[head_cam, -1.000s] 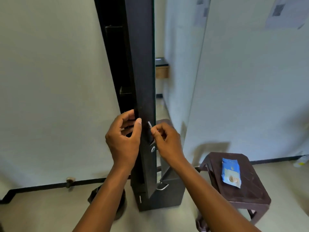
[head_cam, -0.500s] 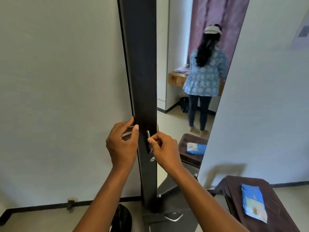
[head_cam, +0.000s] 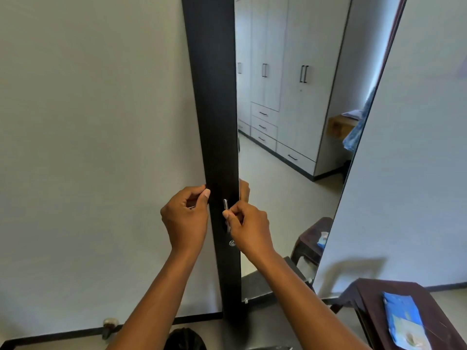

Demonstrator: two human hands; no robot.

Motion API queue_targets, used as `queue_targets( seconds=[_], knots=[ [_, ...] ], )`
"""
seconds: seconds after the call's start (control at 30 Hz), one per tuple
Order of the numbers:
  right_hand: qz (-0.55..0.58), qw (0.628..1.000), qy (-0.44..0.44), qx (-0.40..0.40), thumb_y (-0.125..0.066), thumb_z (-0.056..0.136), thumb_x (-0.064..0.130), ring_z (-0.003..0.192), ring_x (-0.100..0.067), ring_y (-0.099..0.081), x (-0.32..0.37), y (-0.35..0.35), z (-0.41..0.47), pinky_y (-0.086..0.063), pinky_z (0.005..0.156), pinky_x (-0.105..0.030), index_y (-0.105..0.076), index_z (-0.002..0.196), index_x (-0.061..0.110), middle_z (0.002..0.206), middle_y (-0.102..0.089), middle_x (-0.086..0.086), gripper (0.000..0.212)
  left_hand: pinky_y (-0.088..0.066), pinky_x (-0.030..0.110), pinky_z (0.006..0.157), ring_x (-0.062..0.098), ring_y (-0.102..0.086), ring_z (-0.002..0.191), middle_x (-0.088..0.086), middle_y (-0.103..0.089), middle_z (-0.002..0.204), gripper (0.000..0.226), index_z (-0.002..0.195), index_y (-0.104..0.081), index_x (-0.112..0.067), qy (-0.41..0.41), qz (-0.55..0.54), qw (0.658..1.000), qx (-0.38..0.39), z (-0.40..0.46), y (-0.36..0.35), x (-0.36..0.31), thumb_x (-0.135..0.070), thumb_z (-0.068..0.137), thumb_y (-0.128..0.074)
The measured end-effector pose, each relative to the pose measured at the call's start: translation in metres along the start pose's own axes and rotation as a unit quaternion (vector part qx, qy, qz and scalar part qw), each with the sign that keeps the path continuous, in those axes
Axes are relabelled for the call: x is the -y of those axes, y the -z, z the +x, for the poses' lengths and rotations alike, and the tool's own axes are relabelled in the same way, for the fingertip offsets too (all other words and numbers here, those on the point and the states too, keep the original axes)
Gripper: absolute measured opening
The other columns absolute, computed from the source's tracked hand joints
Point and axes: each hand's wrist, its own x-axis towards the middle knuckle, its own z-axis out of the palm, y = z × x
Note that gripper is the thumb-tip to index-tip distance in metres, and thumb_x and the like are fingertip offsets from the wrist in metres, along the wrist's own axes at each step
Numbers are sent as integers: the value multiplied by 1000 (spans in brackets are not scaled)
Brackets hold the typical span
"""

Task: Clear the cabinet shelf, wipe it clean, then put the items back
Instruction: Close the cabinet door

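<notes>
The tall black cabinet door (head_cam: 214, 122) stands in front of me, its narrow dark face toward the camera. A mirror (head_cam: 290, 147) on it shows a white wardrobe. My left hand (head_cam: 185, 218) grips the door's left edge with curled fingers, thumb on the front. My right hand (head_cam: 249, 228) pinches the small metal handle (head_cam: 225, 204) just above a round keyhole (head_cam: 232, 243). The shelf and the cabinet's inside are hidden.
A dark brown stool (head_cam: 366, 294) stands at the lower right with a blue packet (head_cam: 404, 322) on it. A black bag (head_cam: 184, 339) lies on the floor below my arms. A door stopper (head_cam: 110, 323) sits at the white wall's skirting.
The door has swung further round with both hands on it. The dark cabinet interior seen a second ago is covered. The mirror showed a person, then the wardrobe.
</notes>
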Motion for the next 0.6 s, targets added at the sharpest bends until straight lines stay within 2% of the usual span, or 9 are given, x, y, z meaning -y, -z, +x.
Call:
queue_targets(
  seconds=[0.17, 0.33, 0.4, 0.5, 0.6],
  knots=[
    [-21, 1000, 14, 4, -67, 99, 39, 76, -9, -65, -2, -6, 23, -56, 74, -18, -67, 97, 25, 89, -68, 6, 14, -66, 35, 79, 11, -75, 85, -7, -77, 93, 10, 103, -79, -22, 13, 2, 1000, -4, 17, -11, 8, -25, 95, -75],
    [-34, 998, 38, 25, -65, 100, 40, 78, -11, -66, -6, -8, 42, -61, 78, -31, -69, 98, 22, 84, -65, 8, 18, -67, 37, 78, 12, -75, 83, -7, -77, 91, 10, 103, -79, -19, 13, 13, 1000, -11, 29, -21, 14, -24, 95, -75],
    [-38, 998, 44, 38, -64, 101, 39, 74, -7, -63, -5, -8, 49, -60, 73, -27, -68, 98, 22, 80, -62, 10, 17, -66, 36, 78, 12, -75, 83, -6, -77, 90, 10, 103, -79, -18, 14, 20, 1000, -19, 32, -26, 15, -24, 95, -74],
    [-52, 996, 54, 46, -64, 101, 38, 67, -2, -59, -6, -8, 57, -45, 60, -13, -68, 99, 21, 79, -61, 9, 18, -66, 34, 77, 11, -74, 81, -5, -76, 88, 8, 101, -78, -18, 18, 32, 999, -28, 34, -33, 17, -23, 96, -74],
    [-48, 996, 62, 51, -65, 101, 39, 66, 0, -58, -8, -8, 62, -39, 56, -10, -68, 99, 22, 79, -62, 10, 17, -65, 32, 77, 11, -74, 81, -4, -76, 88, 8, 100, -78, -18, 19, 43, 998, -37, 35, -38, 18, -23, 96, -74]
  ],
)
